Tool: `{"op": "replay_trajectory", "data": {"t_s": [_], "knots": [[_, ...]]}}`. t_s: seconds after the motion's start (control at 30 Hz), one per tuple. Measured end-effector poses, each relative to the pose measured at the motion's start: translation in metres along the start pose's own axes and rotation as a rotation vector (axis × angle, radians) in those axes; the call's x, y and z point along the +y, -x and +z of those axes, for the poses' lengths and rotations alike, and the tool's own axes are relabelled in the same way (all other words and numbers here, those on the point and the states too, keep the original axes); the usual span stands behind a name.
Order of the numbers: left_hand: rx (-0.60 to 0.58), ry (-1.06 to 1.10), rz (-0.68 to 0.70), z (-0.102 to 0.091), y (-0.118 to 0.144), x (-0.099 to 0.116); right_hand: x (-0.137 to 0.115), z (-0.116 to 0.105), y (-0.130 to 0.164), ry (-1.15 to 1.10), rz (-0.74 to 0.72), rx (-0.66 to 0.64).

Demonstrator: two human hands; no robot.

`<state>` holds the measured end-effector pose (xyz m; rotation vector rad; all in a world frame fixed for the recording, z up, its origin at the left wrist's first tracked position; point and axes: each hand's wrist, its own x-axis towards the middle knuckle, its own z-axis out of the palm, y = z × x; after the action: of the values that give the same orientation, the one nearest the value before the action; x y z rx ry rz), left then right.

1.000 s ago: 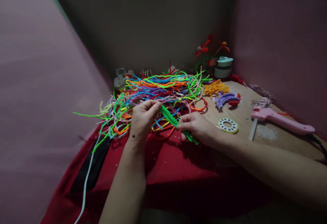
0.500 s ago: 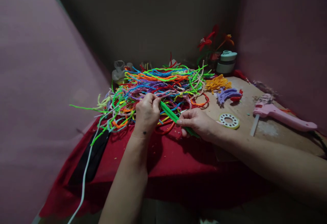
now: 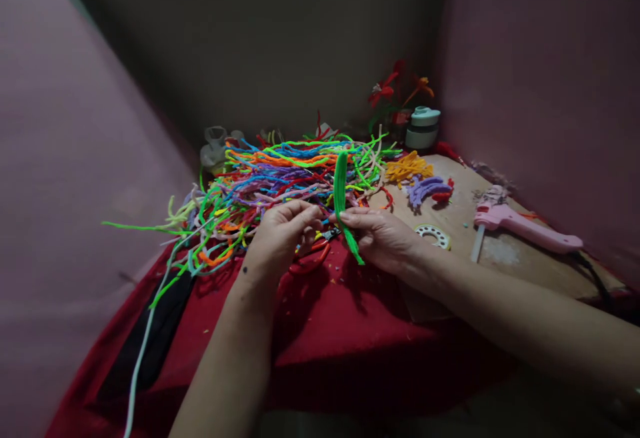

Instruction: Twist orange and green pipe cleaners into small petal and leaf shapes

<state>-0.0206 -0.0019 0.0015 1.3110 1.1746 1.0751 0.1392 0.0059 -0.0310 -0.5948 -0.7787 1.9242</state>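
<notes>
Pinching a green bundle (image 3: 340, 181) partway down its length in the right hand (image 3: 383, 235), clamped between thumb and fingers, nearly upright before the pile (image 3: 295, 175), apparently to keep both ends free. Curling the left hand (image 3: 287, 225) just beside it; no telling whether gripping anything. Below, on the red cloth (image 3: 320, 331), within easy reach: pliers (image 3: 325, 255). Farther right, on the board (image 3: 463, 188): a glue gun (image 3: 525, 226), probably there to spare the cloth.
</notes>
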Motion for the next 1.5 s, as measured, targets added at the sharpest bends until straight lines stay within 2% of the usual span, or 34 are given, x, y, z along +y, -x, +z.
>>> {"op": "replay_trajectory", "data": {"t_s": [0.1, 0.2, 0.37, 0.67, 0.93, 1.1, 1.3, 1.5], "knots": [[-0.139, -0.066, -0.082, 0.006, 0.004, 0.0, 0.0, -0.003, -0.001, 0.024, -0.017, -0.025], [-0.232, -0.109, -0.107, 0.01, 0.007, 0.0, 0.0, -0.005, -0.001, 0.037, -0.043, -0.013], [-0.285, -0.125, -0.147, 0.013, 0.011, 0.0, -0.001, -0.003, -0.001, 0.009, -0.049, 0.038], [-0.176, -0.144, -0.183, 0.019, 0.011, 0.0, -0.003, 0.001, 0.0, -0.022, -0.067, 0.122], [-0.205, -0.151, -0.162, 0.019, 0.013, -0.001, -0.001, -0.001, -0.003, 0.007, -0.101, 0.104], [-0.203, -0.202, -0.169, 0.019, 0.014, 0.004, 0.001, -0.003, -0.004, 0.134, -0.129, 0.099], [0.037, -0.152, -0.04, 0.02, 0.009, 0.005, 0.003, -0.003, 0.001, 0.291, -0.069, 0.053], [0.013, 0.002, -0.028, 0.015, 0.005, -0.001, 0.005, 0.002, 0.007, 0.462, 0.031, 0.049]]}}
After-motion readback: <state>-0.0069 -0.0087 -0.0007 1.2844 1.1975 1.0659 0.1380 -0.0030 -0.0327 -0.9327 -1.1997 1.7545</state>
